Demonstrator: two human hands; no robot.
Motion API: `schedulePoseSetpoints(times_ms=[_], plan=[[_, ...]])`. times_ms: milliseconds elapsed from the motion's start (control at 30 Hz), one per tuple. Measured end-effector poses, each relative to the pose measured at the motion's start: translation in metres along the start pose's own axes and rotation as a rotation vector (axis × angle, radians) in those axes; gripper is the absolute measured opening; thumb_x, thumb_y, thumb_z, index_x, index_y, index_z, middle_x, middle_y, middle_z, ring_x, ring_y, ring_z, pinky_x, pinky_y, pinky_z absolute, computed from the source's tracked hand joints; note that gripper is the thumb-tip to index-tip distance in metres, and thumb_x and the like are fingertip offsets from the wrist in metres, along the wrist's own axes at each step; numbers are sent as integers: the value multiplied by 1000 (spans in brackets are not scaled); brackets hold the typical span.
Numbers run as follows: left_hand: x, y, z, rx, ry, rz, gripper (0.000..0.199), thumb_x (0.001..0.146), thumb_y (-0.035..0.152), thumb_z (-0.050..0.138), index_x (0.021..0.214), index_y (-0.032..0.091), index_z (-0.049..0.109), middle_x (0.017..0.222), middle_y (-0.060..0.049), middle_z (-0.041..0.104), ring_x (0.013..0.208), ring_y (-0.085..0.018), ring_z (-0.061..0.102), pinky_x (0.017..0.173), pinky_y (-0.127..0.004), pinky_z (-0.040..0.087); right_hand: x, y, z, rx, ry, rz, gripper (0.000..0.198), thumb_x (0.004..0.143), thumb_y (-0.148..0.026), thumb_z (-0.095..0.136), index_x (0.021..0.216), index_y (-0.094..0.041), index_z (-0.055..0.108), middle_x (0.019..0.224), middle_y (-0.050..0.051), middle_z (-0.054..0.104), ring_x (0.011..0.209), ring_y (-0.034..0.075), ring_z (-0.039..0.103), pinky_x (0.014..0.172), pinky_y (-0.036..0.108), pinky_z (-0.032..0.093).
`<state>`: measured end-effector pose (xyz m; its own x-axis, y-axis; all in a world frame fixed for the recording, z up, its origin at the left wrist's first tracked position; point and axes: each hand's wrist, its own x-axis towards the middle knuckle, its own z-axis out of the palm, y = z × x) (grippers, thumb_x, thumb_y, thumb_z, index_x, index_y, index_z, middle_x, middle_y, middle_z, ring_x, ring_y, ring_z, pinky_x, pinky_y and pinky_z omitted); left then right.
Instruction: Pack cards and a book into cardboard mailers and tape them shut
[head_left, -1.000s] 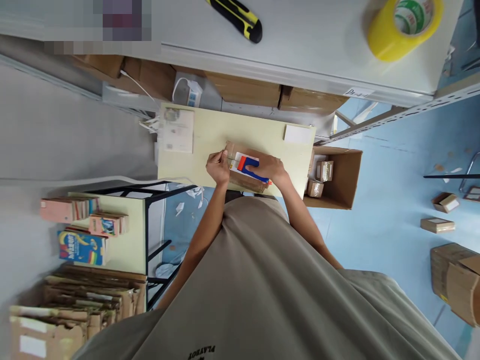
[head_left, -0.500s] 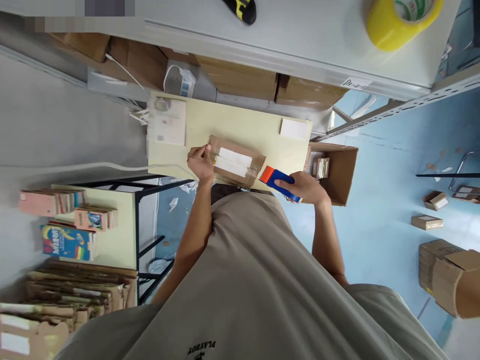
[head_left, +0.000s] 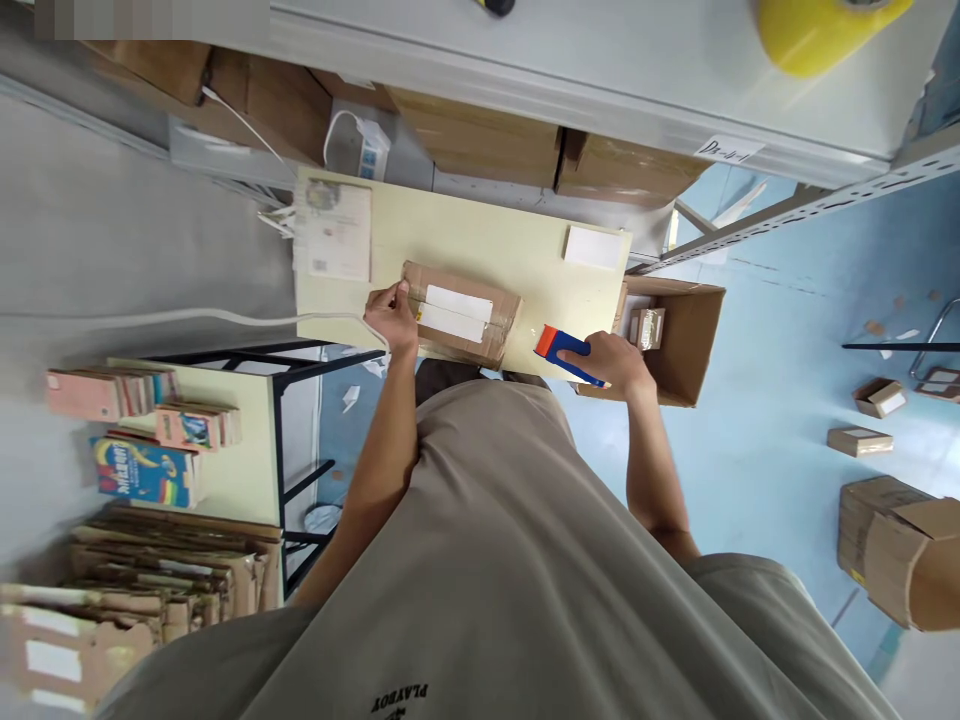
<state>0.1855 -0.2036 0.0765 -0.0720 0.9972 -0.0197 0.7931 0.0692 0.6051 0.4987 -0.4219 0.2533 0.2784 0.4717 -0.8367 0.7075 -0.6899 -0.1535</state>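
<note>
A brown cardboard parcel (head_left: 502, 312) with a white label lies at a slant on the pale yellow tabletop (head_left: 465, 220), near its front edge. My left hand (head_left: 394, 315) pinches the parcel's left end, thumb and fingers closed at its corner. To the right of the parcel, and apart from it, my right hand (head_left: 611, 362) is wrapped round a blue hand tool with an orange head (head_left: 570, 355). That orange end points left towards the parcel. What kind of tool it is, I cannot make out.
An open carton (head_left: 686, 345) with a small parcel inside stands right of the table. Papers (head_left: 339, 230) and a white slip (head_left: 592, 246) lie on the tabletop. A grey shelf (head_left: 600, 70) bearing yellow tape (head_left: 829, 40) overhangs the back. Books (head_left: 146, 472) stand at left.
The parcel has shifted slightly left with my left hand on it. My right hand and the blue tool have moved a little right, widening the gap to the parcel.
</note>
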Motion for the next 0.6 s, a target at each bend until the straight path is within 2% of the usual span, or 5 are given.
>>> schedulePoseSetpoints(times_ms=[100, 200, 400, 600], plan=[[-1, 0, 0, 8, -4, 2, 22, 110, 28, 69, 108, 16, 88, 100, -8, 76, 97, -23, 72, 97, -35, 56, 13, -17, 10, -80, 10, 52, 52, 111, -61, 67, 121, -13, 82, 120, 23, 85, 116, 35, 81, 89, 35, 56], [-1, 1, 0, 23, -9, 9, 22, 110, 28, 69, 109, 17, 88, 101, -9, 76, 99, -24, 73, 97, -35, 55, 23, -36, 21, -106, 39, 63, 52, 113, -56, 66, 132, -10, 80, 136, 28, 81, 129, 37, 79, 97, 38, 58], [-1, 5, -6, 52, -45, 1, 25, 110, 31, 69, 113, 17, 89, 105, -11, 79, 99, -26, 72, 97, -37, 54, 35, -76, 39, -91, 86, 30, 41, 115, -43, 66, 132, -10, 82, 134, 27, 83, 128, 38, 81, 101, 43, 63], [-3, 9, -12, 29, -77, 14, 27, 111, 34, 66, 113, 17, 88, 109, -13, 81, 97, -27, 73, 99, -38, 53, 39, -95, 44, -92, 130, 61, 38, 113, -38, 67, 132, -8, 82, 132, 28, 83, 125, 40, 82, 101, 46, 66]])
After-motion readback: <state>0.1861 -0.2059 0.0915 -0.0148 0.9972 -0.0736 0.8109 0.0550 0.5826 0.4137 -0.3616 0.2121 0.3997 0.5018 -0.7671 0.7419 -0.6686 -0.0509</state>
